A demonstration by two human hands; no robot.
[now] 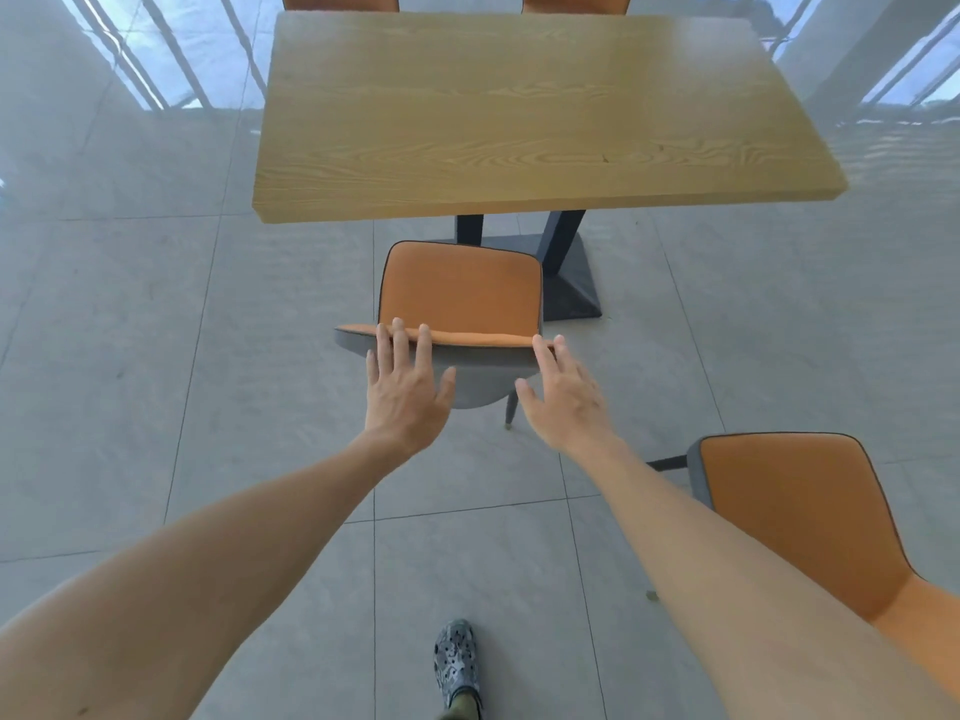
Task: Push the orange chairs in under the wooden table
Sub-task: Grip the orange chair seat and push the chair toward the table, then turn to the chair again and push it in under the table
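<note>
— The room?
— Glossy grey tiled floor [156,330], wooden tabletop [519,111] bare, no writing legible.
— The orange chair [460,293]?
— Just short of the tabletop's near edge; left hand [402,389] and right hand [566,397], each grip spread, rest fingers on its backrest.

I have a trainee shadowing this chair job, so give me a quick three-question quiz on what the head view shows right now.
1. True or false: the chair being pushed is already fully under the wooden table.
2. Which part of it do the left hand and right hand rest on: A seat, B top of the backrest, C a leg?
3. How many orange chairs are in view?

Key: 1 false, the seat is still out in front of the table edge. 2 B. 3 four, counting the near-right chair and two far-side backrests.
</note>
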